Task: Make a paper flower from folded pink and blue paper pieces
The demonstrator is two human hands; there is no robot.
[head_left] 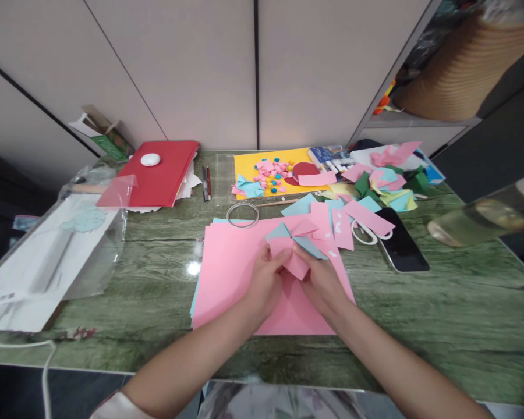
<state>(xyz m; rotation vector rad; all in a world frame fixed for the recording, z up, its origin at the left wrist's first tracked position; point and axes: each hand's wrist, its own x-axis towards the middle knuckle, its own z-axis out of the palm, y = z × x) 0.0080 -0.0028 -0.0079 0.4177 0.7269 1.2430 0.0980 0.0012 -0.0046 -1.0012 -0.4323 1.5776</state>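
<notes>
Between my two hands is a folded paper pinwheel with pink and light blue blades. My left hand pinches its left side, thumb on top. My right hand grips the right side near a blue blade, with the thumb close to the centre. Both hands are over a stack of pink paper sheets, with light blue edges showing underneath. Just beyond lie loose pink paper strips and blue paper pieces. White-handled scissors are partly covered by a pink strip.
A black phone and a clear bottle stand to the right. A roll of tape lies behind the stack. Folded paper flowers and a yellow sheet with small beads sit at the back. A red folder is at the left.
</notes>
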